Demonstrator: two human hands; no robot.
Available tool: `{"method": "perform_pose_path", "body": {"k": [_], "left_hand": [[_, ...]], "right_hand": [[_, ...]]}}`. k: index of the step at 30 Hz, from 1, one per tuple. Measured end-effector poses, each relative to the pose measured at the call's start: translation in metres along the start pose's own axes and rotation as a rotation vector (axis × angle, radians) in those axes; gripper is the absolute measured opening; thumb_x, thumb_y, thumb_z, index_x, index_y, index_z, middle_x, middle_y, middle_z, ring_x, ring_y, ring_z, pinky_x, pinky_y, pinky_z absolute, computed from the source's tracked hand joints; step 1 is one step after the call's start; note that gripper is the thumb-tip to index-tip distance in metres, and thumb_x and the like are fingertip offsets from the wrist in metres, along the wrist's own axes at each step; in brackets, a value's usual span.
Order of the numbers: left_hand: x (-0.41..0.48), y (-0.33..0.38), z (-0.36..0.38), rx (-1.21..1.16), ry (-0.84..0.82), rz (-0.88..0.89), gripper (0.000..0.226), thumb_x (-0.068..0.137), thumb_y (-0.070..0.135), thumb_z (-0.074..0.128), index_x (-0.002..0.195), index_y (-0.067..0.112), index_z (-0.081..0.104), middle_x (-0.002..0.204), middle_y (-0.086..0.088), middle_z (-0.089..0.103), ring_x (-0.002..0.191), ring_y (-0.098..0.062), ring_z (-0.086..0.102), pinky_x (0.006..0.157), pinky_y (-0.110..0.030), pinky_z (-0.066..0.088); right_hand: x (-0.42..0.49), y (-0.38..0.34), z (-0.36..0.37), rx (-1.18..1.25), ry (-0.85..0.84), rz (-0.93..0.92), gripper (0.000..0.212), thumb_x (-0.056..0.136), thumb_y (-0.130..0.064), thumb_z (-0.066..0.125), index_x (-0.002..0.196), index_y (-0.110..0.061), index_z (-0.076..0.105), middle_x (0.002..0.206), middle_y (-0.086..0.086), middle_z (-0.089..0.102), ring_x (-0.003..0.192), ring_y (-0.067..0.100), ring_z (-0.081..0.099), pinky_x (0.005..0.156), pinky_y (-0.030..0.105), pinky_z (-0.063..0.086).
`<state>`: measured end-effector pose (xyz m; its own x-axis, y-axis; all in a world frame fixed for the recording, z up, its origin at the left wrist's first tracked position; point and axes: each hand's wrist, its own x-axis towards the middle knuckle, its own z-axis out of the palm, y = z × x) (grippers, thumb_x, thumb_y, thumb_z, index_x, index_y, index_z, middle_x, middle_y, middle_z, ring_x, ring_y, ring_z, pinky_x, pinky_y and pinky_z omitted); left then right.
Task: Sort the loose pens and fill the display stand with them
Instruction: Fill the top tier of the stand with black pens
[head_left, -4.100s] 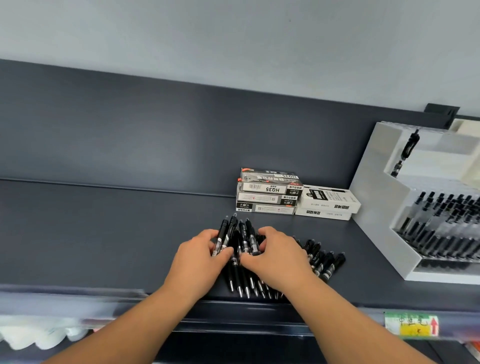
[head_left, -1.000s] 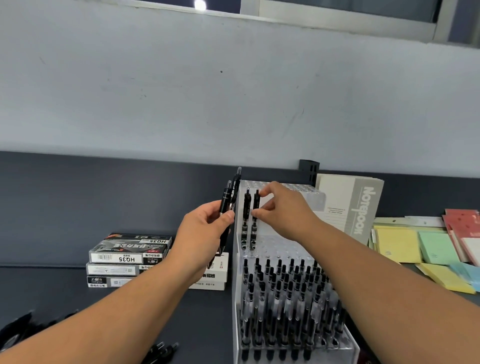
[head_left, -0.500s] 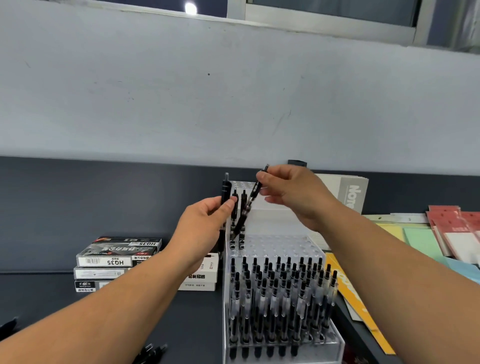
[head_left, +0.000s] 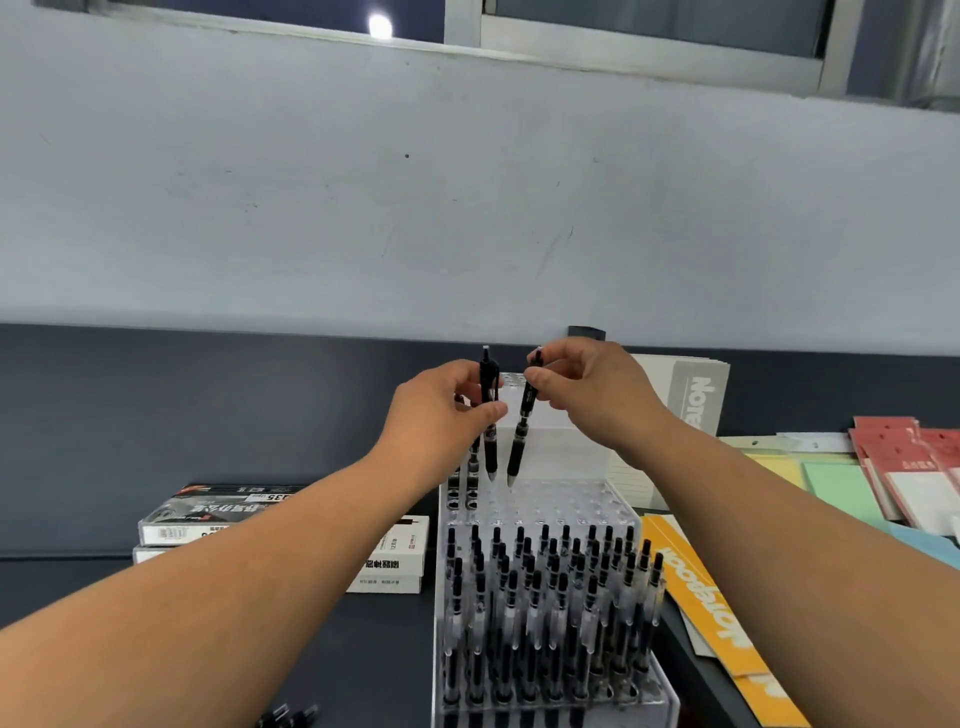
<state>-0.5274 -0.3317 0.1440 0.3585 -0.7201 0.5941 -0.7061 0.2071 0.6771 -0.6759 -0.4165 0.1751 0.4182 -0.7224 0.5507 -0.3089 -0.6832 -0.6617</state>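
Note:
A clear tiered display stand (head_left: 618, 506) sits on the dark shelf. Its front tier holds several black pens (head_left: 540, 587); the upper tier has pens only at its left edge. My left hand (head_left: 441, 410) grips one black pen (head_left: 489, 447) upright, tip down above the upper tier. My right hand (head_left: 587, 389) pinches a second black pen (head_left: 519, 441) near its top, tip just over the upper tier's holes. A few loose pens (head_left: 291, 717) lie at the shelf's front edge.
Stacked pen boxes (head_left: 218, 514) and a white box (head_left: 400, 556) sit left of the stand. A grey notebook (head_left: 696, 395) stands behind it. An orange notebook (head_left: 711, 603), coloured paper pads (head_left: 841, 483) and red packets (head_left: 914, 467) lie to the right.
My right hand turned its pen from tilted to nearly upright and lowered its tip toward the upper tier. My left hand still holds its pen beside it.

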Motion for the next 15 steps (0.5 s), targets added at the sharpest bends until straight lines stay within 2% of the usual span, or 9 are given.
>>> {"method": "perform_pose_path", "body": {"k": [3,6,9,12,15], "left_hand": [[0.002,0.001,0.004,0.137,-0.025,0.008,0.017,0.083,0.031,0.072,0.097,0.034,0.062,0.086,0.013,0.063,0.071,0.001,0.058,0.058,-0.006,0.039],[0.004,0.001,0.006,0.327,-0.075,0.027,0.018,0.081,0.036,0.072,0.090,0.035,0.057,0.084,0.015,0.064,0.078,-0.006,0.058,0.067,-0.022,0.043],[0.006,0.004,0.006,0.413,-0.116,0.019,0.027,0.079,0.037,0.073,0.095,0.033,0.051,0.081,0.015,0.062,0.076,-0.008,0.058,0.068,-0.027,0.047],[0.010,0.008,0.006,0.413,-0.149,0.013,0.029,0.083,0.040,0.070,0.103,0.030,0.052,0.085,0.013,0.063,0.073,-0.010,0.060,0.070,-0.030,0.052],[0.016,0.013,0.004,0.407,-0.174,-0.014,0.023,0.088,0.048,0.059,0.100,0.029,0.055,0.088,0.010,0.064,0.068,-0.011,0.063,0.071,-0.034,0.055]], "right_hand": [[0.001,0.005,0.000,-0.018,-0.041,-0.008,0.019,0.089,-0.029,0.067,0.106,-0.020,0.068,0.090,-0.001,0.072,0.085,0.014,0.067,0.074,0.029,0.052],[0.002,0.010,0.001,-0.019,-0.089,-0.016,0.016,0.089,-0.027,0.067,0.104,-0.021,0.068,0.090,-0.003,0.072,0.084,0.011,0.068,0.079,0.028,0.053],[0.004,0.014,0.002,-0.062,-0.136,-0.019,0.021,0.090,-0.027,0.066,0.109,-0.021,0.067,0.097,-0.004,0.071,0.084,0.009,0.066,0.081,0.029,0.052],[0.005,0.020,0.004,-0.120,-0.192,-0.035,0.024,0.090,-0.028,0.065,0.113,-0.020,0.066,0.100,-0.004,0.071,0.087,0.008,0.066,0.072,0.023,0.048],[0.007,0.023,0.006,-0.151,-0.229,-0.046,0.024,0.091,-0.030,0.064,0.113,-0.022,0.066,0.096,-0.006,0.072,0.085,0.006,0.067,0.063,0.017,0.042]]}}
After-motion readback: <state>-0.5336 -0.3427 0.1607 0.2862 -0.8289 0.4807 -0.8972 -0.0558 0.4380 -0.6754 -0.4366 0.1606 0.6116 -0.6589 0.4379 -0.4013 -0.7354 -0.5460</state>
